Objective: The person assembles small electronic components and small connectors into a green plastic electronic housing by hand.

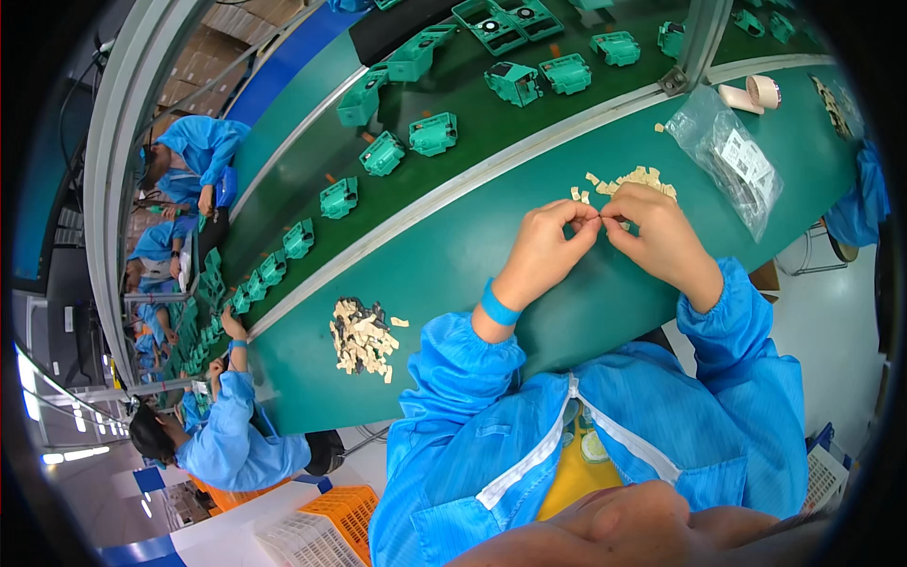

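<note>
My left hand (550, 248) and my right hand (654, 232) meet above the green table (453, 274), thumbs and forefingers pinched close together. Whatever is between the fingertips is too small to make out. A blue band (498, 304) circles my left wrist. Just beyond my right hand lies a heap of small cream-coloured pieces (646, 178), with a few loose ones near my left fingers. Farther left on the table is a second pile (361, 338), where cream pieces mix with dark ones.
Past a metal rail (453, 189), a green conveyor belt (491, 132) carries several green plastic housings (433, 134). A clear plastic bag (727, 156) with white parts and a roll of tape (762, 92) lie at the right. A metal post (701, 42) stands behind. Co-workers in blue (231, 425) sit at the left.
</note>
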Demonstrator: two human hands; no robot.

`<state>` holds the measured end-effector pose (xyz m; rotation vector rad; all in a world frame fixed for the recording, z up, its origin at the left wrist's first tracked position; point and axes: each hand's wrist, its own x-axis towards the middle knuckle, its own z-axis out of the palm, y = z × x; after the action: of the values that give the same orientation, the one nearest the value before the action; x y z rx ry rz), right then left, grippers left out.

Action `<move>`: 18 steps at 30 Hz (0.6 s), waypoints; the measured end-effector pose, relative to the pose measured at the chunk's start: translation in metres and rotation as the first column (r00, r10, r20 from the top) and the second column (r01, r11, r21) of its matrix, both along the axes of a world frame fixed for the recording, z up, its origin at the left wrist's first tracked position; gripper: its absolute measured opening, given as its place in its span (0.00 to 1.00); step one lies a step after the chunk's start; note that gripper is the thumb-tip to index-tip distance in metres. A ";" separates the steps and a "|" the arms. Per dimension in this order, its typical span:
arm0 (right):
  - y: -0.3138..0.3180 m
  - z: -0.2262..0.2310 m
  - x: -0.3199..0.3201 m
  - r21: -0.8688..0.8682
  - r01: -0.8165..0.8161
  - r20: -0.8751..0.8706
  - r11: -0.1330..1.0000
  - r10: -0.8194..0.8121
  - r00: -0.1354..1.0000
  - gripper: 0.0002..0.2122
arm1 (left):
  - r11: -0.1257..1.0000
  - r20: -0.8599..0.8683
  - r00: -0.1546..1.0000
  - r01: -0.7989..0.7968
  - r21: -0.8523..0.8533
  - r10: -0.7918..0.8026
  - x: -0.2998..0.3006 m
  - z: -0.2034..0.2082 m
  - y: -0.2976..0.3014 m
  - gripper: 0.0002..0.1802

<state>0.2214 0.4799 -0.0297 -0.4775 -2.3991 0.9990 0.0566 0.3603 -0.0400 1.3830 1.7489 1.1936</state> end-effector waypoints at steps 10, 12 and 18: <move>0.015 -0.004 -0.001 -0.160 0.079 -0.014 0.984 -0.082 0.997 0.03 | 1.000 0.015 1.000 -0.002 0.003 0.002 -0.004 -0.001 0.004 0.10; 0.020 -0.012 0.001 -0.120 0.107 -0.062 0.987 -0.115 0.991 0.03 | 1.000 0.058 0.998 -0.024 -0.005 0.024 -0.003 -0.006 0.007 0.10; 0.011 -0.021 -0.004 0.032 0.058 -0.115 0.998 -0.054 0.992 0.04 | 0.999 0.040 0.999 -0.024 -0.047 0.026 0.002 -0.008 0.013 0.11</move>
<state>0.2174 0.4909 -0.0505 -0.4599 -2.2853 0.9329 0.0588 0.3729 -0.0484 1.3050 1.7589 1.1790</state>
